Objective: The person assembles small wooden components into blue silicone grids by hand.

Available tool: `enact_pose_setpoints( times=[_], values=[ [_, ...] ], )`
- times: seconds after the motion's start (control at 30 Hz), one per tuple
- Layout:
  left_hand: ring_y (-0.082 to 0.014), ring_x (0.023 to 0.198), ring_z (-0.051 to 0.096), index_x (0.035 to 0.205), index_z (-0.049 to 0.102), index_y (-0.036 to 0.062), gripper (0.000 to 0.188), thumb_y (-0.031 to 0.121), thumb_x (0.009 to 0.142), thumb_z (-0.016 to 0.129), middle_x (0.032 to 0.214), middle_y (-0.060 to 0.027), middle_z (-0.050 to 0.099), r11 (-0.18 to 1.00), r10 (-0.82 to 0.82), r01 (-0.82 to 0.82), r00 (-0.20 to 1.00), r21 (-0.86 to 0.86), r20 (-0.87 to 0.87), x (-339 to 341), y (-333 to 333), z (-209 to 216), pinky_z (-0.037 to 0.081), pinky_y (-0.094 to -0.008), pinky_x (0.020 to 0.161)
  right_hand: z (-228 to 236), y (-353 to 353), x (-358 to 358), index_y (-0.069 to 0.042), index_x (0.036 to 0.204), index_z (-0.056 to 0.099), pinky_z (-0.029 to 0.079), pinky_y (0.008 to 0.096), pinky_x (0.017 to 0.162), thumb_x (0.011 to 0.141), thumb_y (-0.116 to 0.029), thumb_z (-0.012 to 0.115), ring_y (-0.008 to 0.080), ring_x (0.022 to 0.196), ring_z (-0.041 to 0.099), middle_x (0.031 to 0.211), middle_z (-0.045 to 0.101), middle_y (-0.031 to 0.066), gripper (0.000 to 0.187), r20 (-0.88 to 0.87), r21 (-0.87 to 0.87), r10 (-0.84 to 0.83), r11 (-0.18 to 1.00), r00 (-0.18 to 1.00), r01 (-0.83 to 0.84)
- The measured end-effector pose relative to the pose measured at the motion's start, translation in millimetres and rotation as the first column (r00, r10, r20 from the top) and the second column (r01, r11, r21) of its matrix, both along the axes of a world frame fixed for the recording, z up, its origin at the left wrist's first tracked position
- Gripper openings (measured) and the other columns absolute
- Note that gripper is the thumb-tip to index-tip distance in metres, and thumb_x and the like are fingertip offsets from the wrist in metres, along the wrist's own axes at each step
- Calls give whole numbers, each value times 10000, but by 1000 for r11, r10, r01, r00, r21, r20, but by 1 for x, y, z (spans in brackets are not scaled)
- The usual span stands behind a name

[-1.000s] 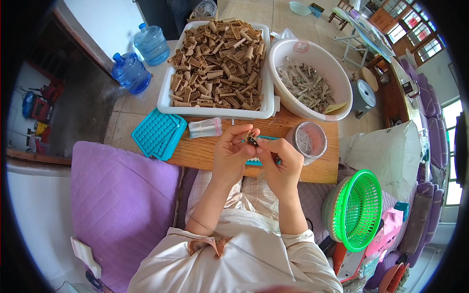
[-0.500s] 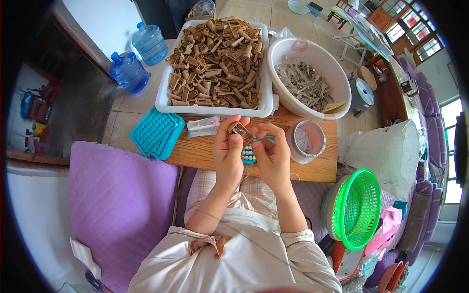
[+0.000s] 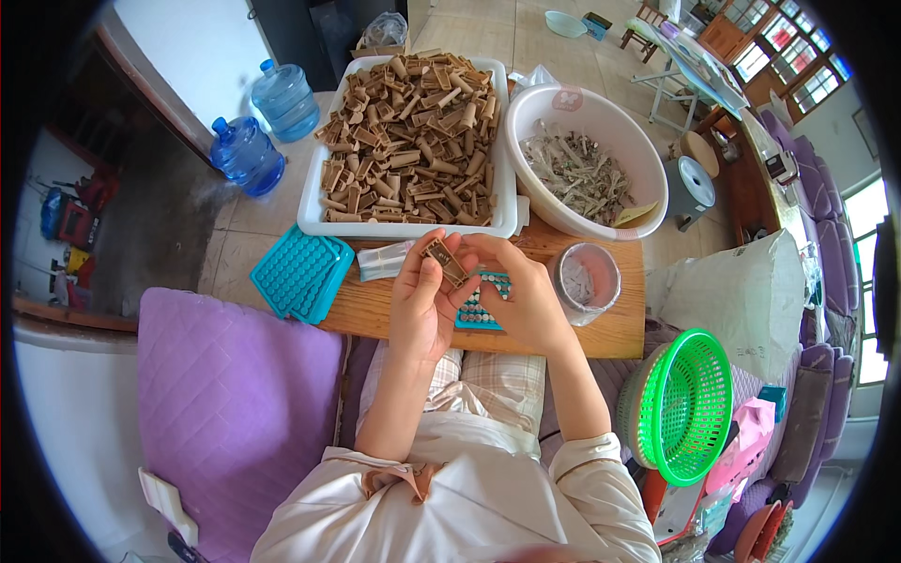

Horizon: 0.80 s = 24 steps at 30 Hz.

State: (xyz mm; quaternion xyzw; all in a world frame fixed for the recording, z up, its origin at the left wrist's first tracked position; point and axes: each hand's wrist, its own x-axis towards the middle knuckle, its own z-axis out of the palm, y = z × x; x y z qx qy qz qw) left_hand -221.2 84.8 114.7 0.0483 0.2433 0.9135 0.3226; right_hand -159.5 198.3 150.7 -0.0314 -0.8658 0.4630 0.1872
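My left hand (image 3: 413,314) grips a small brown plastic casing (image 3: 445,262) between thumb and fingers, its hollow side with moulded ribs facing up. At the casing's lower right end is my right hand (image 3: 527,298), its fingers bent and drawn together; whatever they pinch, if anything, is hidden. Beneath the hands, a small teal tray (image 3: 481,326) holds several round whitish pieces (image 3: 494,279), partly covered by my right hand. Beyond my hands stands a white bin (image 3: 314,214) heaped with similar brown casings (image 3: 413,141).
Stacked teal trays (image 3: 298,272) and a clear packet (image 3: 384,260) lie left on the wooden table (image 3: 601,333). To the right are a round tub (image 3: 610,291) with a clear liner, a large basin (image 3: 648,178) of clear plastic pieces, and a green basket (image 3: 694,408).
The casing has turned so more of its hollow shows. My right hand has rolled over, back upward, with its fingers nearer the casing's end. More of the small teal tray shows.
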Motion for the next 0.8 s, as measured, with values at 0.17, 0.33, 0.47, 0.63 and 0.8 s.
enact_pose_setpoints(
  times=[0.17,0.33,0.47,0.63,0.8],
  values=[
    [-189,925,550,1162,400,49,331,178,863,459,1114,-94,492,983,37,-66,984,-169,-172,14,7,-10,485,-300,787,-15,1,2,-3,1102,439,458,294,755,675,29,528,164,860,569,921,583,104,437,31,-516,2,856,1000,14],
    [-118,942,505,1142,434,27,293,130,868,453,1063,-78,516,961,23,-110,947,-254,-321,26,13,-17,417,-225,779,-24,-2,8,10,1096,428,453,224,713,709,84,491,96,826,541,891,562,68,399,96,-678,13,733,995,56],
    [-123,959,488,1137,427,8,282,58,860,434,1054,-85,515,892,7,-233,864,-388,-504,38,18,-22,392,-236,831,-37,-2,11,22,1042,471,452,201,673,719,75,510,72,777,536,851,562,49,329,151,-599,-69,787,986,146],
    [-126,945,497,1146,428,17,293,34,854,432,1037,-84,517,877,-47,-194,877,-441,-479,44,18,-26,400,-239,825,-54,4,18,22,1033,482,449,195,648,733,62,522,63,744,527,838,549,34,305,200,-618,-23,773,980,144],
    [-130,911,518,1171,420,37,323,76,853,468,1020,-81,524,915,-123,-54,907,-400,-403,35,12,-50,424,-236,800,-72,9,24,-4,1065,462,440,196,678,775,28,511,60,794,509,875,525,10,297,210,-523,18,847,977,97]
  ],
)
